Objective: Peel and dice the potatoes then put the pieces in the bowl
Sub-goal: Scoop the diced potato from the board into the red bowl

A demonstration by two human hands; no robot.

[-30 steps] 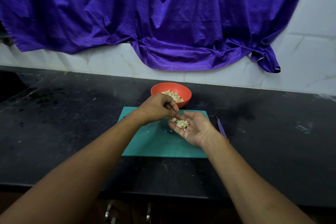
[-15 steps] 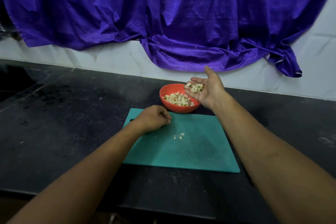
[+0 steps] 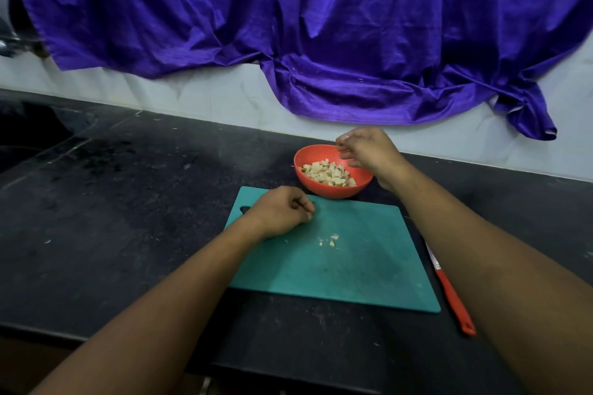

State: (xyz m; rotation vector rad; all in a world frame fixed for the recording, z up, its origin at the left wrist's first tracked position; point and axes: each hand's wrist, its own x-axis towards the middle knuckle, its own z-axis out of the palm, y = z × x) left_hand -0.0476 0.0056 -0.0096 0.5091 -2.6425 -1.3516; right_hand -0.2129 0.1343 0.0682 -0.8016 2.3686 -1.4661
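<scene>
The right hand (image 3: 365, 152) hangs palm down over the far right rim of the orange bowl (image 3: 332, 192); its fingers (image 3: 345, 155) are released and loosely curled, and nothing shows in them. The diced potato pieces (image 3: 327, 173) lie heaped inside the bowl, below its rim; a few small leftover bits (image 3: 330, 240) lie near the middle of the teal cutting board (image 3: 353, 269), apart from both hands.

The left hand (image 3: 282, 210) rests on the far left part of the board; it is clenched into a soft fist, the fingertips tucked in against the thumb, and nothing is seen in its grasp; its wrist half covers the hanging slot (image 3: 245, 210) at the board's far left corner.

The bowl stands on the black desk (image 3: 128, 202) just past the board's far edge, its near wall meeting that edge in this view; a knife with a red handle (image 3: 451, 297) lies along the board's right edge, just beside it, its blade mostly hidden under the right forearm. The board's near edge sits back from the desk's front edge; a broad stretch of bare desk opens to the left of the board, and a narrower strip runs behind the bowl to the white wall (image 3: 192, 96); a purple cloth (image 3: 288, 26) hangs down the wall, its lowest folds well above the bowl.
</scene>
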